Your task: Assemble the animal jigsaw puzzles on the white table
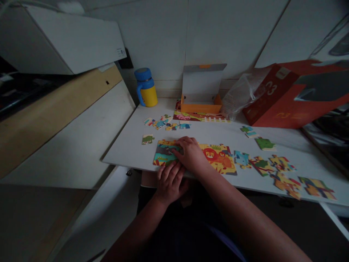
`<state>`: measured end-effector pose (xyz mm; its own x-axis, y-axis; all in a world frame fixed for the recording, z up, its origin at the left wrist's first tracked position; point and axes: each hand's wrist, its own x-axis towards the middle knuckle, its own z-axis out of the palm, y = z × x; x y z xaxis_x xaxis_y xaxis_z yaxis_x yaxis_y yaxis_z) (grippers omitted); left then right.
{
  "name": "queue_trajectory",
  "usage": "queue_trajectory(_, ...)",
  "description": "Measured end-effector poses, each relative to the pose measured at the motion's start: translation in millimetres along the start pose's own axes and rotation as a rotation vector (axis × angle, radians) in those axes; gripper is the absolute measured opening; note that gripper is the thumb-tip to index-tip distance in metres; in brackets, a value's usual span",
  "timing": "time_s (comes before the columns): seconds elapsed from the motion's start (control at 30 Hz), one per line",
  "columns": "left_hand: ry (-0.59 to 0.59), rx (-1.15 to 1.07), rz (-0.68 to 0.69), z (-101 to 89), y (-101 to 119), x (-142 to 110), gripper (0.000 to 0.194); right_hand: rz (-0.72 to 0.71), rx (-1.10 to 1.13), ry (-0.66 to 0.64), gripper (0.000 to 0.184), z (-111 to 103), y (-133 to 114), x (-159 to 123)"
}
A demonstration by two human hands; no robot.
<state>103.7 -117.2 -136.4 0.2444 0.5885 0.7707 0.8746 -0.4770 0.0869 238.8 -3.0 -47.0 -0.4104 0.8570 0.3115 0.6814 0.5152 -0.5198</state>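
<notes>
A: Left side first. What is being seen?
B: A white box [79,40] is being propped up at the far left. On the white table [125,145], a blue-and-yellow bottle [148,92] is standing near the wall; a green puzzle piece [147,139] and a loose group of pieces [163,122] are lying nearer.
A: And the puzzle?
B: The puzzle [219,160] is lying at the near edge, its middle being covered by the hands.
A: Left hand [169,180]?
B: Being rested on the near edge, fingers released and loosely stretched; nothing is being seen in their grasp.
A: Right hand [191,154]?
B: Being laid across the middle, thumb and forefinger being held apart, the other fingers bending. Whether a piece is being covered beneath, cannot tell.
A: Further right?
B: An open orange box [201,108] is sitting on a picture sheet [182,115]. A clear plastic bag [240,96] is leaning by a red box [275,109]. More puzzle pieces [264,143] are being seen spread in front, right of the puzzle.
</notes>
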Motion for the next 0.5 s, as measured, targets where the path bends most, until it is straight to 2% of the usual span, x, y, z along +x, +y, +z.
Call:
queue_trajectory(0.13,0.011,0.007,-0.003,-0.9,0.5,1.4,0.042,-0.034,0.054,0.072,0.022,-6.3,-4.1,-3.0)
queue_trajectory(0.23,0.003,0.016,-0.011,-2.2,0.7,3.3,0.045,-0.082,0.035,0.178,0.019,-22.9,-6.6,-16.8)
queue_trajectory(0.37,-0.012,0.012,0.011,-3.6,-0.8,6.4,0.049,-0.076,-0.061,0.306,0.015,-57.3,3.3,-54.6)
queue_trajectory(0.5,0.019,0.041,0.048,-2.4,-2.4,8.8,0.051,0.048,-0.212,0.414,0.015,-96.9,39.9,-108.5)
